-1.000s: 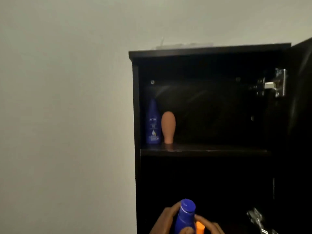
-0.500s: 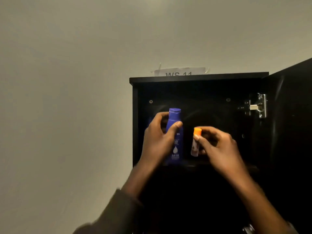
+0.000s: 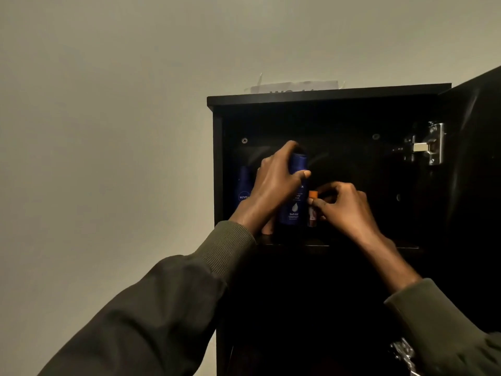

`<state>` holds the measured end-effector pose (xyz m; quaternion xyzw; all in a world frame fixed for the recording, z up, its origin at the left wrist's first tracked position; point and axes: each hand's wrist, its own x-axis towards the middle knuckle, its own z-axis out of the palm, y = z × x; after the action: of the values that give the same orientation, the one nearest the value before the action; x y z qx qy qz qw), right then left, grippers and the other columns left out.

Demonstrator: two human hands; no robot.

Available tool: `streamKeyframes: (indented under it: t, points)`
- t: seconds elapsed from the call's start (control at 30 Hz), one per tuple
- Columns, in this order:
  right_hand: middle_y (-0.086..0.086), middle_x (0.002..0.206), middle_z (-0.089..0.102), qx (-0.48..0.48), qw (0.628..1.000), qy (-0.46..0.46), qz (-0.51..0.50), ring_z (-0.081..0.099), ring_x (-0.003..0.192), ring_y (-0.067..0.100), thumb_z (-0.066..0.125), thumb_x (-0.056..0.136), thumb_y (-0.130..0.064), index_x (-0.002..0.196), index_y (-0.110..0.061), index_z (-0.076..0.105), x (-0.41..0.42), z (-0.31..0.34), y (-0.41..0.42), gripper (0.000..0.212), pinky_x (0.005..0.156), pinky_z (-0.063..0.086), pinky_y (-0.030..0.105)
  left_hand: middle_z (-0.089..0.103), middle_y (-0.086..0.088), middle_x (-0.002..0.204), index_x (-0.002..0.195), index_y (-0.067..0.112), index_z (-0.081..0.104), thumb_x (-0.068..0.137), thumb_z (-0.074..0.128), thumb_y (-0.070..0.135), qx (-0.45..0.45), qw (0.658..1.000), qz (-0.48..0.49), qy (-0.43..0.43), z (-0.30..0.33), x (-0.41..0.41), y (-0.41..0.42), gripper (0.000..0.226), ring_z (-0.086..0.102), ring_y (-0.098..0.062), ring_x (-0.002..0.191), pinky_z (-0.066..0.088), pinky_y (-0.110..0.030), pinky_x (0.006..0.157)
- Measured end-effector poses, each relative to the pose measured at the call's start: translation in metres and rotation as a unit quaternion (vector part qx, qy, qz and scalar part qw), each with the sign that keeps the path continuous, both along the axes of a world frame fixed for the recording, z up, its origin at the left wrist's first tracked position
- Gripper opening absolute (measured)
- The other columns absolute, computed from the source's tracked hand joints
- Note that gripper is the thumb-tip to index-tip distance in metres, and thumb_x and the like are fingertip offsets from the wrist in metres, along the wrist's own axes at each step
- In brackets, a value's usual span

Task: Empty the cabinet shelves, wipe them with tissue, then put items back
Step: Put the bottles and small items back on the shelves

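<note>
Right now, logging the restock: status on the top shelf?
Left grip on blue bottle. Right grip pinches orange-capped tube. Both at shelf, nothing blocking.

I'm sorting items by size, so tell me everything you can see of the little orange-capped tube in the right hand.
The orange-capped tube is small and slim, with a bright orange cap above a pale body bearing a reddish print too blurred to read. It stands upright on the top shelf of the dark cabinet, just right of the tall blue lotion bottle. The right hand pinches it, fingers curled round its upper body. It looks like plastic.
</note>
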<state>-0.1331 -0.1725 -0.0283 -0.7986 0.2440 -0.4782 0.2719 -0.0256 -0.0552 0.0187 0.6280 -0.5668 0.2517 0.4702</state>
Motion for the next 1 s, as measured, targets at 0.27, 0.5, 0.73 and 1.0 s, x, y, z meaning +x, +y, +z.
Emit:
streamKeyframes:
  t: [0.27, 0.5, 0.73, 1.0]
  points:
    - [-0.012, 0.083, 0.061, 0.002, 1.000, 0.018, 0.006, 0.060, 0.075, 0.001, 0.069, 0.088, -0.026, 0.097, -0.033, 0.063, 0.004, 0.002, -0.008, 0.013, 0.058, 0.046, 0.018, 0.055, -0.003, 0.137, 0.138, 0.020, 0.049, 0.079, 0.079, 0.026, 0.075, 0.996, 0.029, -0.023, 0.001, 0.010, -0.014, 0.067, 0.054, -0.020, 0.124, 0.047, -0.037, 0.102]
    - [-0.009, 0.085, 0.063, -0.013, 1.000, 0.016, -0.018, 0.061, 0.077, 0.005, 0.067, 0.088, -0.026, 0.102, -0.028, 0.067, 0.008, -0.002, -0.013, 0.014, 0.064, 0.049, 0.022, 0.066, 0.000, 0.115, 0.123, 0.019, 0.061, 0.070, 0.086, 0.033, 0.080, 0.995, 0.044, -0.034, 0.002, 0.019, -0.020, 0.060, 0.063, -0.014, 0.104, 0.052, -0.026, 0.084]
    - [-0.009, 0.083, 0.061, -0.010, 0.998, 0.043, -0.035, 0.057, 0.072, 0.003, 0.067, 0.088, -0.025, 0.107, -0.026, 0.065, 0.015, 0.000, -0.012, 0.019, 0.065, 0.049, 0.023, 0.064, -0.001, 0.118, 0.125, 0.022, 0.061, 0.073, 0.083, 0.024, 0.119, 0.990, 0.057, -0.053, 0.008, 0.024, -0.026, 0.057, 0.062, -0.018, 0.110, 0.054, -0.032, 0.089]
    - [0.000, 0.096, 0.071, -0.026, 0.996, 0.057, -0.065, 0.067, 0.093, 0.018, 0.068, 0.084, -0.030, 0.106, -0.026, 0.069, 0.014, -0.011, -0.010, 0.022, 0.083, 0.057, 0.035, 0.059, -0.006, 0.122, 0.127, 0.016, 0.058, 0.078, 0.079, 0.024, 0.141, 0.982, 0.100, -0.075, 0.011, 0.024, -0.029, 0.054, 0.058, -0.022, 0.110, 0.046, -0.028, 0.082]
